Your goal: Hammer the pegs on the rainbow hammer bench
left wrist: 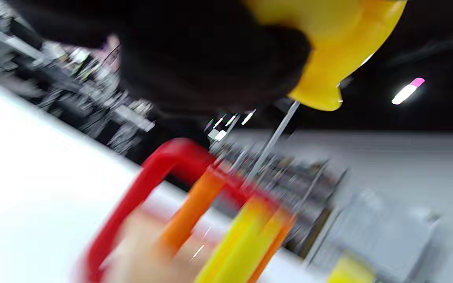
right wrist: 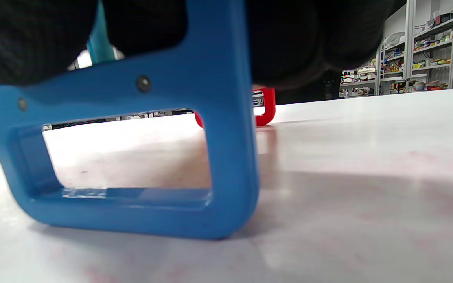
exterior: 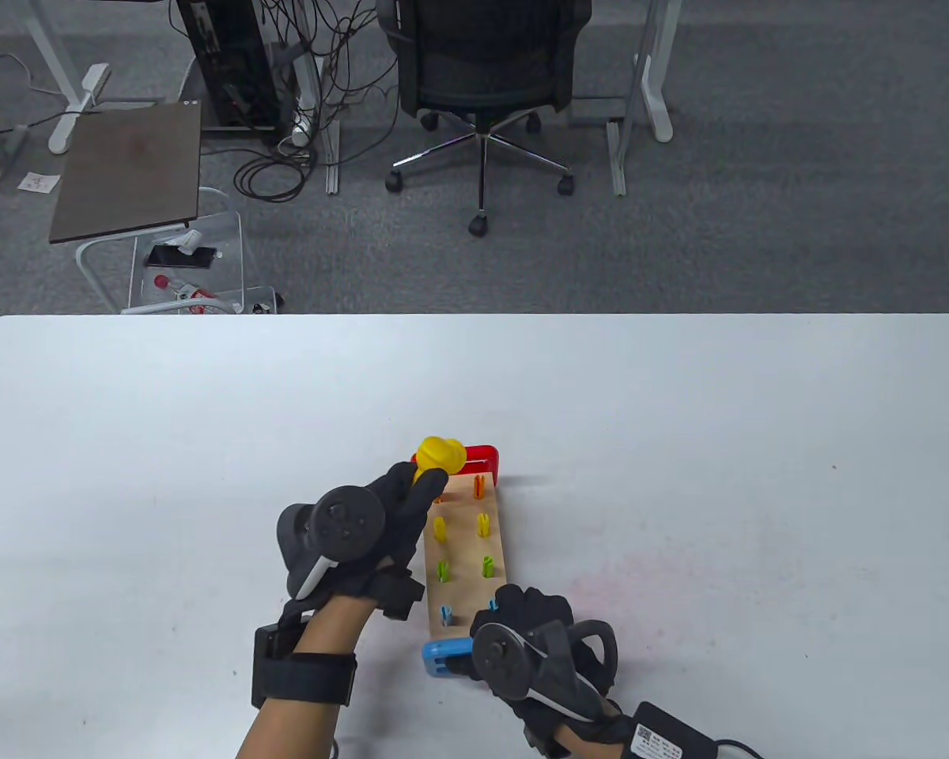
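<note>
Table view: the hammer bench [exterior: 468,553] lies in the lower centre of the frame on the white surface [exterior: 680,443], running from its red end [exterior: 486,458] up-frame to its blue end [exterior: 441,658] near the bottom edge. Pairs of pegs [exterior: 482,523] in orange, yellow, green and blue stand up through its wooden top. The left hand [exterior: 364,530] holds the yellow hammer [exterior: 440,455] with the fingers curled round its handle, the head poised above the red end and the orange pegs. The right hand [exterior: 534,632] rests on the blue end, wrist low toward the bottom right. To strike well, I judge the head should come down flat on a single peg top while the right hand presses the bench steady, fingers kept off the peg rows.

Left wrist view: blurred. The yellow hammer head [left wrist: 328,47] fills the top right, gripped by the dark glove [left wrist: 210,55]; orange and yellow pegs [left wrist: 195,208] rise at lower centre before the red end [left wrist: 148,177]. The blur suggests a swing, so aim matters more than force.

Right wrist view: the blue end frame [right wrist: 226,129] stands on the surface at left centre, with gloved fingers [right wrist: 289,39] wrapped over its top edge, holding it. The far red end [right wrist: 267,106] shows small at centre.
</note>
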`<state>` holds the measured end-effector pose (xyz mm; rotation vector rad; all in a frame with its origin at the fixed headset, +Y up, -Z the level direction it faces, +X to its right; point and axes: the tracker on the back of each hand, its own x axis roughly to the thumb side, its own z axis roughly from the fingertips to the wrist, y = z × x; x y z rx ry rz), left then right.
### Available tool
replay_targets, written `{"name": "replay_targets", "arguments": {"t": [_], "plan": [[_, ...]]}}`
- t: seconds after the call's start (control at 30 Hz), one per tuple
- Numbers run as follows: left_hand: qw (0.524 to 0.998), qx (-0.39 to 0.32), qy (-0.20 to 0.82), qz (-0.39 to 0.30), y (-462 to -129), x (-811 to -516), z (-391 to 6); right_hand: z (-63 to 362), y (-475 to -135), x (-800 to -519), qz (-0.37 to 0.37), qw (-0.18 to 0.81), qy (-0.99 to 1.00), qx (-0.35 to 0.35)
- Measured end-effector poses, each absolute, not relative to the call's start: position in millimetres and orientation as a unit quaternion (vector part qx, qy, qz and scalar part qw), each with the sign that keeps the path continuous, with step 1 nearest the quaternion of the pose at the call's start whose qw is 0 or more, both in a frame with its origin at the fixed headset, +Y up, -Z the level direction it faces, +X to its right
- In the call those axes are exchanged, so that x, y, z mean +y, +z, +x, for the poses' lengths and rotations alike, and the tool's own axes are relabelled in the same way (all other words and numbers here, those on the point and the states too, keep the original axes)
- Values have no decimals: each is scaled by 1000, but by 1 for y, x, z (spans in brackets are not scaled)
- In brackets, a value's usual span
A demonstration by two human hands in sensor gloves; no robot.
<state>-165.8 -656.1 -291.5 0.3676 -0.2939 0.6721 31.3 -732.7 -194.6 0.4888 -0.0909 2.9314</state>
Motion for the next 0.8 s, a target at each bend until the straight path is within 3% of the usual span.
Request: {"name": "replay_targets", "arguments": {"t": [0.1, 0.2, 0.23, 0.27, 0.3, 0.33, 0.37, 0.4, 0.53, 0.6, 0.7, 0.73, 0.77, 0.8], "plan": [[866, -186, 370, 282, -274, -629, -171, 31, -195, -733, 164, 83, 982, -31], [883, -180, 333, 276, -279, -643, -173, 31, -195, -733, 165, 84, 982, -31], [909, -160, 308, 229, -289, -656, -171, 31, -195, -733, 165, 84, 982, -31], [960, -104, 249, 80, -306, -683, -167, 31, -195, -733, 165, 84, 982, -31], [979, -46, 157, -123, -312, -709, -164, 31, -194, -733, 165, 83, 982, -30], [969, -91, 173, -150, -307, -701, -172, 31, -194, -733, 165, 83, 982, -32], [957, -117, 259, -50, -313, -698, -170, 32, -194, -733, 165, 83, 982, -31], [941, -54, 323, 88, -301, -687, -173, 32, -195, -733, 165, 83, 982, -31], [872, -148, 416, 212, -281, -639, -176, 32, -195, -733, 167, 83, 982, -31], [859, -184, 386, 283, -273, -628, -177, 32, -195, -733, 167, 83, 982, -32], [879, -215, 295, 308, -277, -649, -174, 32, -195, -733, 168, 84, 982, -31], [902, -209, 260, 272, -286, -662, -171, 32, -195, -733, 168, 83, 982, -31], [963, -134, 198, 121, -306, -691, -166, 32, -194, -733, 168, 83, 982, -31], [986, -62, 156, -19, -315, -709, -165, 32, -194, -733, 168, 83, 982, -31]]}}
